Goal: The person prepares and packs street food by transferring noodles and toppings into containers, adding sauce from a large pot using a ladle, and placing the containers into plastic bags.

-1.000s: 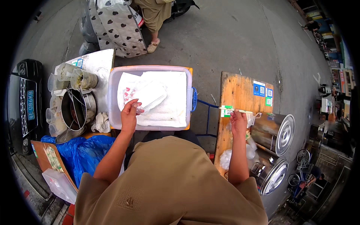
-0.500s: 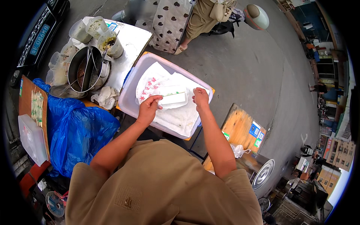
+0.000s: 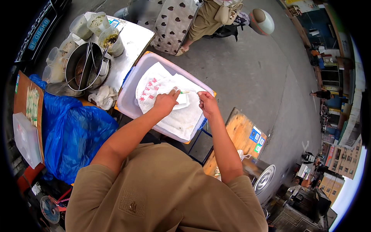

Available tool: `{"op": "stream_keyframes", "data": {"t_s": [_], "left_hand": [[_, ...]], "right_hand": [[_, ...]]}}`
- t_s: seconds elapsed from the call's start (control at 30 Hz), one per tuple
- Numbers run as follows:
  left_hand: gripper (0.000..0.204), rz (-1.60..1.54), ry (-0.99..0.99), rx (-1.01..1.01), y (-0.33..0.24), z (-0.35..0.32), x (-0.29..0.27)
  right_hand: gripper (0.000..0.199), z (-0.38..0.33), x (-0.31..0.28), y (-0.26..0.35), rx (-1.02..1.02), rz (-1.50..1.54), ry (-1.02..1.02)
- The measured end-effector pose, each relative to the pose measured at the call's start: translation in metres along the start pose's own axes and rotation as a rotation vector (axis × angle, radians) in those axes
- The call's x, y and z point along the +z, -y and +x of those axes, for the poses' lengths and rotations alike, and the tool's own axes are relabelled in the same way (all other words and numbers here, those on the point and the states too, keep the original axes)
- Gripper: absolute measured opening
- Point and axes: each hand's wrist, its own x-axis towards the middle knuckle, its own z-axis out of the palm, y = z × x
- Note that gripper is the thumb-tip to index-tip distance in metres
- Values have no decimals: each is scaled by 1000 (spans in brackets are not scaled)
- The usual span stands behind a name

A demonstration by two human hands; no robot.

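Observation:
A pale plastic tub (image 3: 127,101) stands before me, lined with a white cloth (image 3: 178,124) marked in red at one side. On the cloth rests a white, box-like pack (image 3: 184,102), partly covered by my left hand (image 3: 167,103). That hand is open, its fingers stretched over the pack's left side, near a slim strip with green print (image 3: 184,92). The strip reaches toward my right hand (image 3: 207,103), which is closed in a pinch by the pack's right end. What lies in that pinch is too small to make out.
Left of the tub, a white table (image 3: 133,42) holds a divided metal pot (image 3: 85,66) and several plastic tubs of food. Blue plastic bags (image 3: 77,135) hang nearer me, beside wrapped chopsticks (image 3: 33,102). A wooden board (image 3: 235,133) lies to the right. Another person (image 3: 206,21) is beyond the tub.
My left hand has gone from a pinch at the pack's left edge to stretched fingers farther right, covering more of it. My right hand stays pinched. The whole view has shifted slightly.

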Motion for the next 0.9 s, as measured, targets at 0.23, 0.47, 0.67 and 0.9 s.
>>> {"op": "stream_keyframes", "data": {"t_s": [0.23,0.47,0.67,0.9], "left_hand": [[59,71,44,32,-5,0,1],[56,69,117,49,-12,-4,6],[50,136,142,108,-17,1,-3],[53,175,264,150,-21,-6,-1]], "right_hand": [[10,-62,52,29,16,319,176],[13,-75,74,30,-172,298,269],[23,-88,57,41,-54,205,119],[15,-98,34,10,44,-250,247]]}}
